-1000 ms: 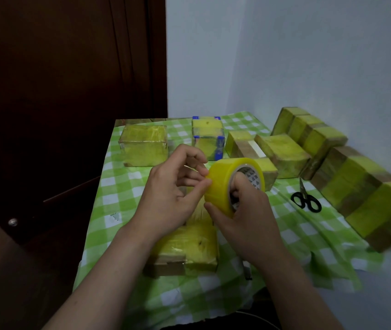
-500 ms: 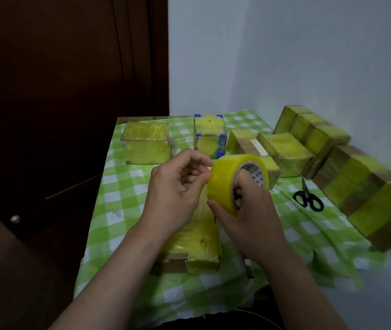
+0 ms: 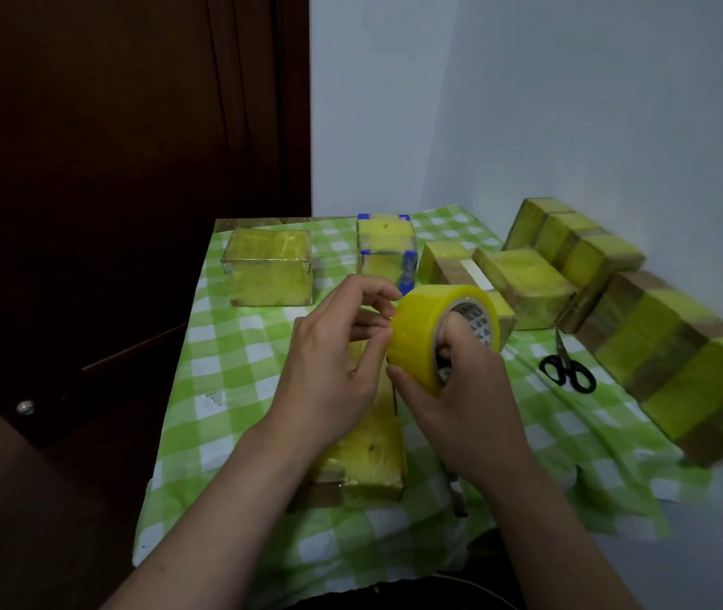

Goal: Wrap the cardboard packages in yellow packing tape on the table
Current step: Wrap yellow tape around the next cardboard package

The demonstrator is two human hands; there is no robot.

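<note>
Partly behind left hand [image 3: 333, 358], one taped package [image 3: 368, 464]

A corner of a domestic room serves as a packing spot: a small table [image 3: 258, 222] under a green-and-white checked cloth [image 3: 227, 367] sits against plain pale walls [image 3: 571, 103] beside a dark wooden door [image 3: 130, 169], with tape-wrapped cardboard packages [image 3: 269, 275] and black scissors [image 3: 567, 368] on top.

right hand [image 3: 461, 389] gripping tape roll [image 3: 421, 332], left hand [image 3: 329, 358] seemingly pinching its edge
</note>
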